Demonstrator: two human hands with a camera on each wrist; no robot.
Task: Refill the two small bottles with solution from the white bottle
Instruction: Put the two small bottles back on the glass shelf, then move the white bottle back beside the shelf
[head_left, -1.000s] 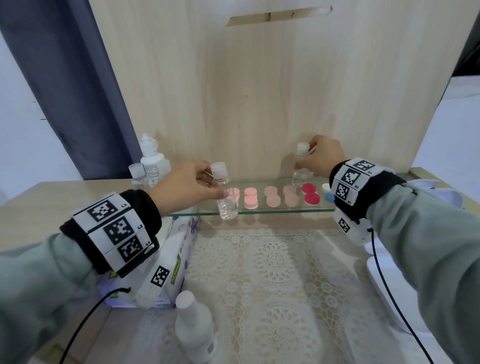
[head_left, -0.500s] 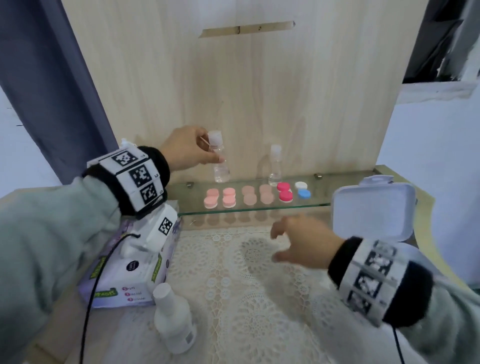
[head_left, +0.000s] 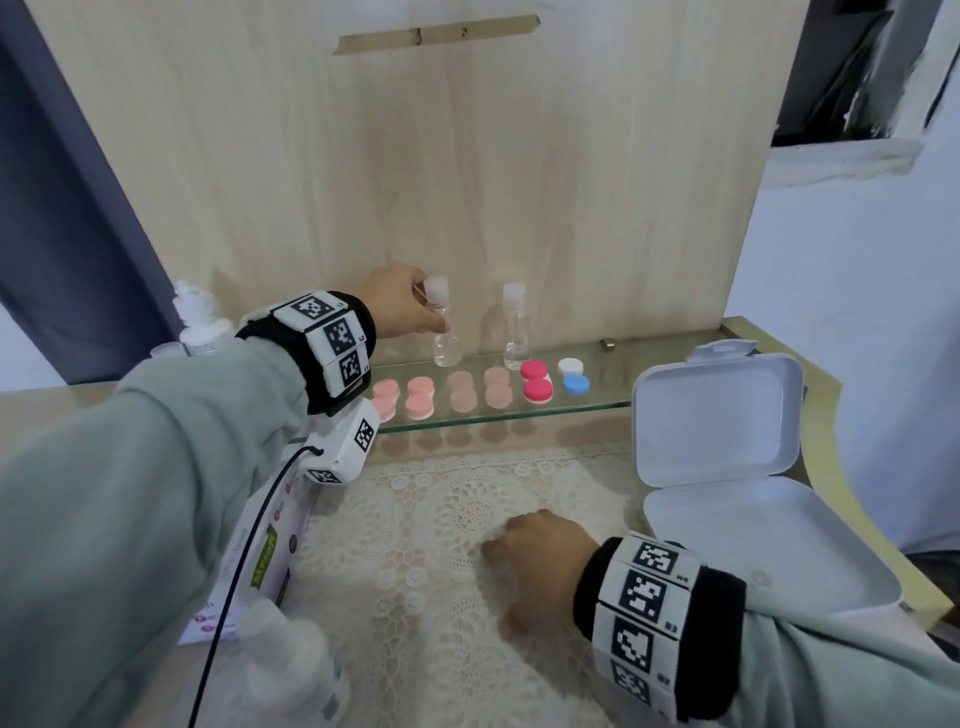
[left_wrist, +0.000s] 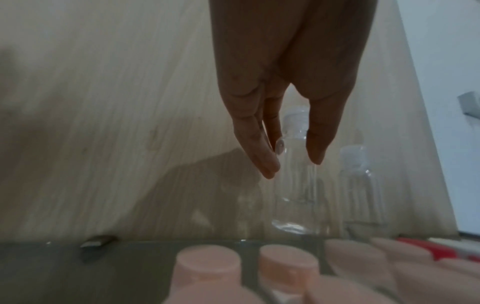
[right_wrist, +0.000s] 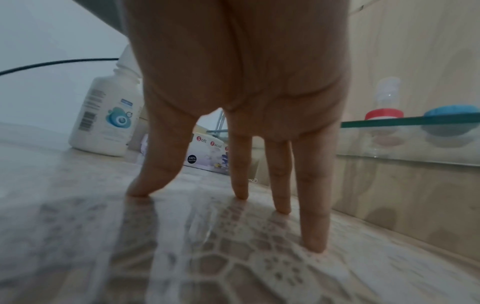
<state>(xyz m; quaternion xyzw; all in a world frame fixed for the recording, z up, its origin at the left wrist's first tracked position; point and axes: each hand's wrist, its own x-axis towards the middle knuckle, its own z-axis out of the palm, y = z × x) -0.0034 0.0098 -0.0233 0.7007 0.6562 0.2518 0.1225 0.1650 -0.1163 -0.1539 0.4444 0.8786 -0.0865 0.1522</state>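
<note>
Near edge: the white bottle (head_left: 291, 670) stands on the table left of the right hand (head_left: 540, 566), whose straight, spread fingers (right_wrist: 311, 205) rest tip-down on the lace mat (head_left: 441, 597); open mat lies ahead of it. An open white case (head_left: 753, 530) sits to its right, a tissue box (head_left: 265, 561) to its left. Beyond, on the glass shelf (head_left: 602, 400), rows of round caps (head_left: 467, 389) lie before the left hand (head_left: 400, 306), which pinches the neck of one small bottle (head_left: 445, 338); the second small bottle (head_left: 515, 332) stands free just to its right.
</note>
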